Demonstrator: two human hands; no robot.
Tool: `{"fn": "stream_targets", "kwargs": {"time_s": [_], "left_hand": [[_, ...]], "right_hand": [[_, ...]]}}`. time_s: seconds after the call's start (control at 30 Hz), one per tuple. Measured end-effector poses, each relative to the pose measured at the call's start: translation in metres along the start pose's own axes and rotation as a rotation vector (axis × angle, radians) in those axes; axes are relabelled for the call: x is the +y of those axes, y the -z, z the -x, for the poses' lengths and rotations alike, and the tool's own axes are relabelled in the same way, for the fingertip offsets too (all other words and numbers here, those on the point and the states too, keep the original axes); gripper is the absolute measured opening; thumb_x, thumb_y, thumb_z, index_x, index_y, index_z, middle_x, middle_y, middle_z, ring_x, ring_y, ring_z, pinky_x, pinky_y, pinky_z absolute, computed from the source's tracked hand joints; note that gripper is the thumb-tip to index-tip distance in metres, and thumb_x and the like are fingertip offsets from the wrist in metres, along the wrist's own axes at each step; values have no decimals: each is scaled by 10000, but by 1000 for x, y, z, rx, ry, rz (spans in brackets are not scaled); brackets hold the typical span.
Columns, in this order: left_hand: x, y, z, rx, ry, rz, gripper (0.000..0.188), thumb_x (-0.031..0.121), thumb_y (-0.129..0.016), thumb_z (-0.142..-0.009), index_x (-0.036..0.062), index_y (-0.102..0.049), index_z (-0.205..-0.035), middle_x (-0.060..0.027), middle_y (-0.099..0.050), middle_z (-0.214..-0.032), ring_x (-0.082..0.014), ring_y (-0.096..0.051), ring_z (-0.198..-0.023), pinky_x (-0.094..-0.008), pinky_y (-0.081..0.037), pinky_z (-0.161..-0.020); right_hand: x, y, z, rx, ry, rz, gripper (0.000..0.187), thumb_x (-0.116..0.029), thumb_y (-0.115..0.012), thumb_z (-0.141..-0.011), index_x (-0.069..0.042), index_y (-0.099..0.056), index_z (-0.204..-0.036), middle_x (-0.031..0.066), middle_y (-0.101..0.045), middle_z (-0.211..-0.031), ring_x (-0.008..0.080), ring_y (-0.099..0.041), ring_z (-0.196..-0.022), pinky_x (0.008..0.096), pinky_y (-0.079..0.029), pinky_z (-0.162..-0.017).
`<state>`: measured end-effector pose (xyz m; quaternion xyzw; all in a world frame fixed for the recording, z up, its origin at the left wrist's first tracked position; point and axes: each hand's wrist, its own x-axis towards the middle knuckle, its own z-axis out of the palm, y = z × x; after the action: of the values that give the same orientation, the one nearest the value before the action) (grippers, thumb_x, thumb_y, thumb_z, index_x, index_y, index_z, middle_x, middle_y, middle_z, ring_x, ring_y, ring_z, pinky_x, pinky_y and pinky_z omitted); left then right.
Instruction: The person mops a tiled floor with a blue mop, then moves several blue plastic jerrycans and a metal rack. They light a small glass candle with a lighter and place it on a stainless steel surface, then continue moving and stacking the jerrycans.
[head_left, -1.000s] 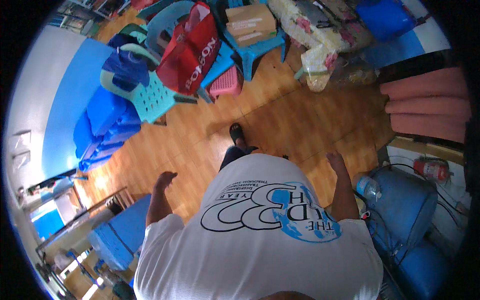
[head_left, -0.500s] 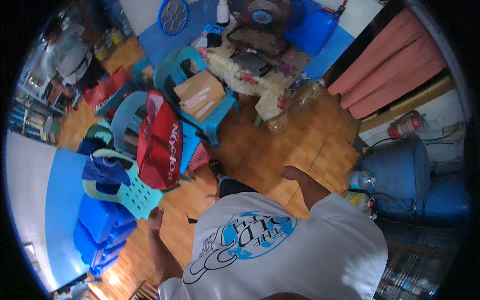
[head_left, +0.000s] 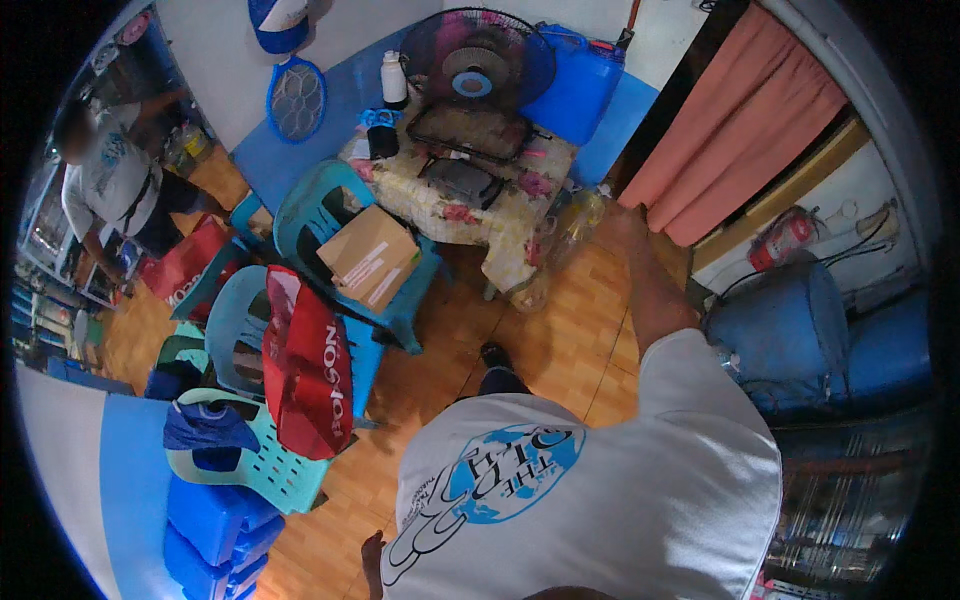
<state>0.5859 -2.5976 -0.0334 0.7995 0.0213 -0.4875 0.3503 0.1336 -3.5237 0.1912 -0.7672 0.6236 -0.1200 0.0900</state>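
My right arm stretches forward, and my right hand [head_left: 622, 228] is in front of the lower edge of a salmon-pink curtain [head_left: 735, 120]. Clear plastic bottles [head_left: 575, 225] stand close to it on the left. The fingers are blurred, so whether they hold anything does not show. Low beside my shirt hangs my left hand [head_left: 373, 555], partly hidden by my body, its fingers unclear. It is apart from the pale green chair [head_left: 290, 470], which bears a dark blue cloth [head_left: 208, 428].
Ahead, a table with a flowered cloth [head_left: 450, 215] carries a fan [head_left: 475, 75] and a blue jerrycan [head_left: 575, 90]. A cardboard box [head_left: 368, 258] lies on a teal chair [head_left: 415, 320]. A red bag [head_left: 305, 370] is nearby. Blue drums [head_left: 775, 325] stand right; blue bins [head_left: 205, 520] are stacked left.
My right arm has risen and reached forward toward the curtain. My left hand has dropped back toward my side. The view has shifted, and I have stepped ahead.
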Motion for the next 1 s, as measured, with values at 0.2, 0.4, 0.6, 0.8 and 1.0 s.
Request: {"fn": "stream_targets", "kwargs": {"time_s": [0.2,0.4,0.6,0.8,1.0], "left_hand": [[108,-61,-22,167,342,76,252,355,-637,-892,123,-606,-985,-50,-572,-844,-199,-585,-683,-347,-404,-521],[249,-144,-34,225,267,293,252,371,-610,-922,125,-604,-978,-34,-616,-850,-199,-621,-811,-361,-469,-622],[297,-193,-3,34,26,149,458,340,-612,-871,197,-582,-1305,10,-602,-1286,-164,-608,-963,-364,-469,-773],[355,-229,-2,256,243,101,511,197,-679,-815,172,-527,-1302,-61,-534,-1301,-215,-555,-1084,-373,-497,-786],[415,-265,16,437,480,23,381,307,-649,-867,171,-567,-1213,-45,-576,-1103,-216,-587,-936,-362,-476,-696]], "right_hand": [[8,140,-191,215,-41,-251,300,-255,-468,-923,-70,-703,-947,173,-675,-989,343,-656,-865,456,-520,-771],[42,200,-415,348,-45,-358,361,-374,-576,-904,-35,-699,-918,43,-636,-728,135,-560,-602,296,-467,-602],[92,199,-609,353,-107,-203,548,-505,-428,-939,-42,-719,-978,207,-691,-996,376,-655,-967,447,-481,-891],[128,202,-719,328,-227,-271,684,-595,-351,-920,-23,-725,-948,217,-692,-1002,389,-657,-976,463,-489,-893],[120,200,-725,290,-258,-234,295,-383,-517,-955,-120,-644,-998,69,-652,-790,212,-666,-686,394,-516,-601]]}}
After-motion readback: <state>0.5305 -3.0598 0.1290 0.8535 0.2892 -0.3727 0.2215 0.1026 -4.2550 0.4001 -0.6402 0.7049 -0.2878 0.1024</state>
